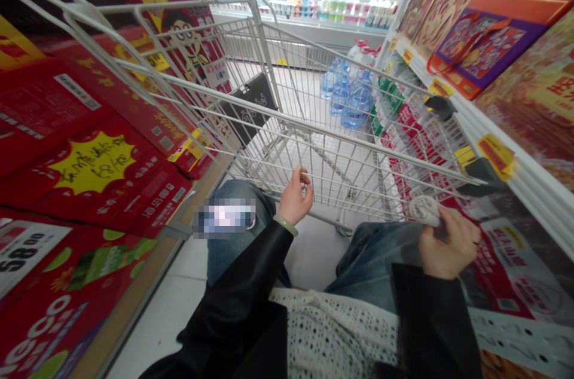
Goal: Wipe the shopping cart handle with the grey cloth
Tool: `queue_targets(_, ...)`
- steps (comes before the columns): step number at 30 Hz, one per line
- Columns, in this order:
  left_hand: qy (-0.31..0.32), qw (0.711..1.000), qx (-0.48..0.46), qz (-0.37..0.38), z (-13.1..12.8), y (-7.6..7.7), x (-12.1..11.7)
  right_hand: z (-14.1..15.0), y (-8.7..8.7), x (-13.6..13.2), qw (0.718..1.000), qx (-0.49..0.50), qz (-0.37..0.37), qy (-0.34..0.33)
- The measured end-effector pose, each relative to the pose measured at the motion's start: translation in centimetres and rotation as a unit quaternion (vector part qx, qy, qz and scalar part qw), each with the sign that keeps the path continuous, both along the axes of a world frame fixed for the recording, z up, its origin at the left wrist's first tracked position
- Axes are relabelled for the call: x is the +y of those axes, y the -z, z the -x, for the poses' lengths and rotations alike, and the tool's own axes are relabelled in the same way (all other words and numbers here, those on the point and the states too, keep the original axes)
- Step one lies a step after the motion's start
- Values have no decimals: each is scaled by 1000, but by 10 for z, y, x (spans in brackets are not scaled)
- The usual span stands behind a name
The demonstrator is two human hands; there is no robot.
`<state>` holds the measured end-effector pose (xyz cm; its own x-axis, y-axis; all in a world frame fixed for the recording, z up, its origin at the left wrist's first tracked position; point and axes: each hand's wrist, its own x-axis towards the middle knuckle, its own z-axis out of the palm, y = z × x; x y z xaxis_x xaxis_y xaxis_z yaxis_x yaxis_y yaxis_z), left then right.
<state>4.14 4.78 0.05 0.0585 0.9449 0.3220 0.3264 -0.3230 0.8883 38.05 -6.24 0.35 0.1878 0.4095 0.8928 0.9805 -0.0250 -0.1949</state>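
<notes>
My left hand [296,196], with a pale bangle on its wrist, is up against the near wire side of a shopping cart [314,119]. Its fingers are curled in with the thumb close to them. Whether they pinch a thin wire or something small, I cannot tell. In my right hand [451,243] is a wadded white cloth [424,210], pinched between thumb and fingers, beside the cart's near right corner. The cart's wire basket shows a dark printed panel [253,107] at its left end. A phone-like blurred patch [226,217] lies over my left knee.
Red cartons [103,158] with price signs are stacked on the left. Packaged drinks [417,134] and gift boxes [488,44] fill the right shelf. Large water bottles [354,95] stand on the floor beyond the cart, before a refrigerated display [314,5].
</notes>
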Motion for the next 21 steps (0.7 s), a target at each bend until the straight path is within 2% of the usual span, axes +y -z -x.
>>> queue_targets(2,4,1000,-3,-3,0,0,0,1,-9,0,1000,-12,-22,-5)
queue_targets(6,5,1000,1,-4,0,0,0,6,-42,8,995,-36,-95,-10)
queue_targets(9,3,1000,7,0,1,-1,0,14,-57,13,993,-41,-109,-20)
queue_targets(11,6,1000,5,2,1,-2,0,20,-56,14,994,-35,-99,-25)
queue_targets(17,2,1000,3,3,0,-1,1,31,-35,12,999,-13,-15,-29)
queue_targets(21,2,1000,6,1,0,0,0,28,-39,13,999,-13,-4,-32)
